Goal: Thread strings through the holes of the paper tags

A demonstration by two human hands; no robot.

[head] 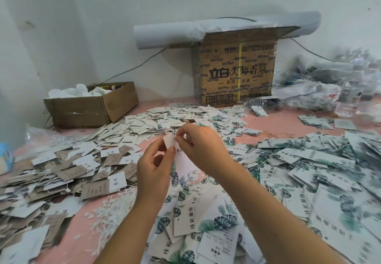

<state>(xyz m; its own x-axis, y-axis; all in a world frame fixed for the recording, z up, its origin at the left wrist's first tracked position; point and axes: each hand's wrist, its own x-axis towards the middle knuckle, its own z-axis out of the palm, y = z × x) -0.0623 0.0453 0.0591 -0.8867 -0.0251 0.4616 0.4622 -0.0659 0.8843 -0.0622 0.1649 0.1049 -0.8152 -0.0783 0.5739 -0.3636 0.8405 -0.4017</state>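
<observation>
You work at a pink table [274,119] pushed against a white wall [103,16]. At the back stands a tall printed brown cardboard box [237,74] with a roll of white paper [160,33] lying across its top. To its left sits a low open cardboard box [92,107], and to its right a heap of clear plastic bags [321,90]. Brown and white card tags [61,171] cover the table's left side. White tags printed with green leaves [309,160] spread over the middle and right. A loose bundle of white strings [115,208] lies on the table near your left forearm.

You hold one small white paper tag [169,141] up above the piles, between both hands. Your left hand [153,171] pinches its lower part between thumb and forefinger, the other fingers [144,160] loosely curled. Your right hand [203,148] closes its fingertips narrowly at the tag's upper edge, where a thin white thread [186,135] shows. Whether it passes through the hole, I cannot tell.
</observation>
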